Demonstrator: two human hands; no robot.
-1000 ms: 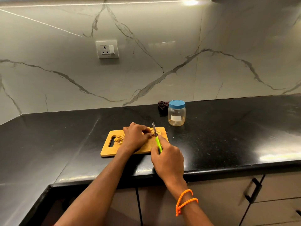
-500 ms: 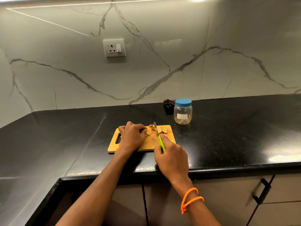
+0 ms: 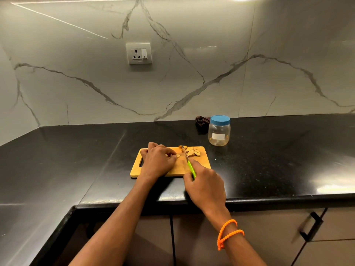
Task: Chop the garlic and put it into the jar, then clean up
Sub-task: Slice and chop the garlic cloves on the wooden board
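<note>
A small wooden cutting board lies on the black counter near its front edge. My left hand rests curled on the board, its fingertips pinching a garlic piece. My right hand grips a green-handled knife, whose blade points away from me across the board. Cut garlic pieces lie at the board's far right, just past the blade. A clear plastic jar with a blue lid on stands behind the board to the right.
A dark crumpled cloth lies behind the jar by the marble wall. A wall socket sits above the counter. Cabinet doors with a black handle are below the counter's front edge.
The view has shifted, so the board appears further right. The knife blade has moved a little left of the cut pieces; both hands stay on the board.
</note>
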